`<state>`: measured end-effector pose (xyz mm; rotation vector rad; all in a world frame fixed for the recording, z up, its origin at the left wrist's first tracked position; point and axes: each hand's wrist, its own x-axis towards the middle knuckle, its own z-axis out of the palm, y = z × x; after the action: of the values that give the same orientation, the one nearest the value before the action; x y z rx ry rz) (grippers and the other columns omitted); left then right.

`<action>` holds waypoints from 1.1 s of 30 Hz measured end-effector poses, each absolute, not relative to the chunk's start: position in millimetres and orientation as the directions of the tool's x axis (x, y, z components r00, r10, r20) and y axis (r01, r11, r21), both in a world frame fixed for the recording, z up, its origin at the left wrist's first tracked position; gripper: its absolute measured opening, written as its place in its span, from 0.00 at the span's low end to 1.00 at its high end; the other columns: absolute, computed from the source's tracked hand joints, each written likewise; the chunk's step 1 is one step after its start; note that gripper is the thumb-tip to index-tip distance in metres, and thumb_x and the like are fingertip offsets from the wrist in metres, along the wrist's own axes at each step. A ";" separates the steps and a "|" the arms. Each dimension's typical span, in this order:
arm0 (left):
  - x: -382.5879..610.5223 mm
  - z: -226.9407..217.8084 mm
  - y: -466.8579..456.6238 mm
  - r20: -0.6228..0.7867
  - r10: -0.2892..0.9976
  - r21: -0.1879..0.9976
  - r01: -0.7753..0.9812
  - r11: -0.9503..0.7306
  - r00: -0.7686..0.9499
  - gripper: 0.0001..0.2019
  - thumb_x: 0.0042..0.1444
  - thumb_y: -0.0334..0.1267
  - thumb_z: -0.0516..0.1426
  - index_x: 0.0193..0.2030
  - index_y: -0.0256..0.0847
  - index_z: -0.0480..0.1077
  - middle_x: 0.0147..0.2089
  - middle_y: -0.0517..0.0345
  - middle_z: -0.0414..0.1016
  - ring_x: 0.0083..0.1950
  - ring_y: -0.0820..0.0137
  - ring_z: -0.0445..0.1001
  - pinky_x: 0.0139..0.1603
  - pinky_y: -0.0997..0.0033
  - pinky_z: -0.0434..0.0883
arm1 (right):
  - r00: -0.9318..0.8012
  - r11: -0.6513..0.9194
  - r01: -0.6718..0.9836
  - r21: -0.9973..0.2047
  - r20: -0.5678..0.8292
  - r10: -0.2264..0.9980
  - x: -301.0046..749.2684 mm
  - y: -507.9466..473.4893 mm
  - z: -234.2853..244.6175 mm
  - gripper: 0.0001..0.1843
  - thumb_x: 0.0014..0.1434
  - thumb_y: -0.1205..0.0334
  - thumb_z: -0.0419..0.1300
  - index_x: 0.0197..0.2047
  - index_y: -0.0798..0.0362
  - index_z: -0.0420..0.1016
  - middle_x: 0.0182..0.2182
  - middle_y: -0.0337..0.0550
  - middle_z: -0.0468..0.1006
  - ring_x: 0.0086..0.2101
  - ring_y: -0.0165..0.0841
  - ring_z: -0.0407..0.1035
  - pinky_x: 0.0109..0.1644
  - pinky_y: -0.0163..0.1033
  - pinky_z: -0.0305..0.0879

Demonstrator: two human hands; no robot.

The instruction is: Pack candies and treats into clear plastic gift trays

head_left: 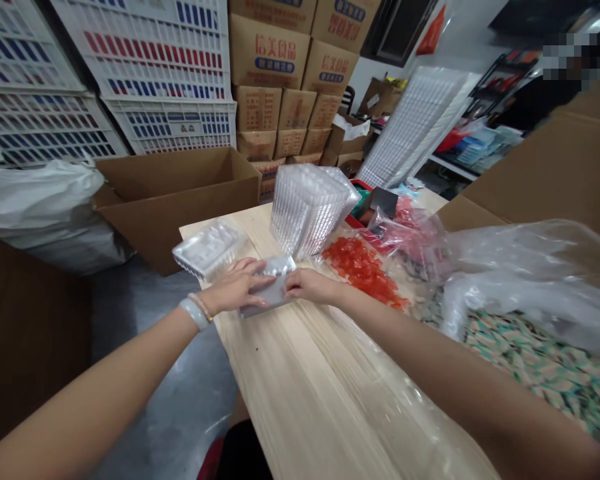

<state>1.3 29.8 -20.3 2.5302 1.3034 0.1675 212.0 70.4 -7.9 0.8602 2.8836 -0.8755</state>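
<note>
A clear plastic box (270, 291) lies on the wooden table in front of me. My left hand (239, 285) rests on its near left side, fingers spread and stretched over the top. At the box's right edge is my right hand (310, 285), its fingers curled closed; what they grip, if anything, is hidden. Just left of my hands lies a clear ridged plastic tray or stack of trays (210, 247). Behind the box stands a tall stack of clear plastic boxes (305, 207). Loose red-orange pieces (363, 270) are heaped to the right.
An open cardboard carton (180, 220) stands past the table's left end. On the right, plastic sheeting (530, 300) lies beside many small green-and-beige packets (540, 367). White crates (170, 127) and printed cartons (270, 53) are stacked behind. A person (545, 100) is at the far right.
</note>
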 end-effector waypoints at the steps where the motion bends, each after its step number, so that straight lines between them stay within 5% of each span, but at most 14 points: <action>1: -0.1 -20.3 32.0 -0.028 0.806 0.307 0.772 -0.556 0.592 0.27 0.46 0.59 0.50 0.54 0.56 0.59 0.59 0.57 0.52 0.59 0.56 0.48 0.56 0.56 0.47 | -0.847 0.687 0.512 -0.516 -0.166 0.506 210.7 72.2 -7.5 0.04 0.50 0.70 0.57 0.27 0.58 0.74 0.24 0.37 0.71 0.27 0.26 0.63 0.31 0.29 0.56; 9: -2.2 -21.7 34.1 -0.017 0.796 0.293 0.765 -0.574 0.605 0.26 0.48 0.58 0.49 0.54 0.55 0.58 0.59 0.55 0.52 0.59 0.57 0.48 0.56 0.57 0.49 | -0.830 0.675 0.544 -0.499 -0.200 0.521 206.5 73.0 -3.9 0.04 0.49 0.68 0.58 0.29 0.57 0.75 0.28 0.39 0.73 0.28 0.27 0.64 0.32 0.30 0.55; 16: -3.2 -17.3 32.8 -0.019 0.785 0.274 0.758 -0.592 0.620 0.25 0.50 0.56 0.48 0.55 0.54 0.57 0.59 0.53 0.52 0.58 0.57 0.48 0.55 0.56 0.50 | -0.815 0.732 0.579 -0.360 -0.289 0.502 202.3 74.1 7.6 0.06 0.51 0.67 0.56 0.31 0.56 0.75 0.29 0.40 0.74 0.29 0.28 0.65 0.32 0.30 0.54; 26: 11.9 -17.4 24.1 0.042 0.848 0.269 0.812 -0.518 0.528 0.24 0.46 0.50 0.54 0.51 0.49 0.62 0.56 0.52 0.56 0.58 0.55 0.50 0.56 0.54 0.50 | -0.847 0.913 0.389 0.123 -0.344 0.406 168.8 44.1 10.5 0.10 0.53 0.73 0.50 0.33 0.59 0.72 0.31 0.51 0.75 0.33 0.39 0.69 0.33 0.39 0.58; 33: -17.9 13.8 1.5 0.098 0.925 0.523 0.772 -0.362 0.368 0.35 0.51 0.56 0.47 0.61 0.45 0.41 0.65 0.52 0.41 0.63 0.60 0.42 0.59 0.58 0.48 | -0.850 0.879 0.439 0.186 -0.232 0.474 229.1 -18.1 41.8 0.13 0.49 0.75 0.50 0.38 0.53 0.67 0.34 0.46 0.71 0.26 0.33 0.66 0.22 0.37 0.55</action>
<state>-17.9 1.5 13.8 2.2443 1.4779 0.5375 229.1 -18.1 41.8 0.6884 2.7781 0.1827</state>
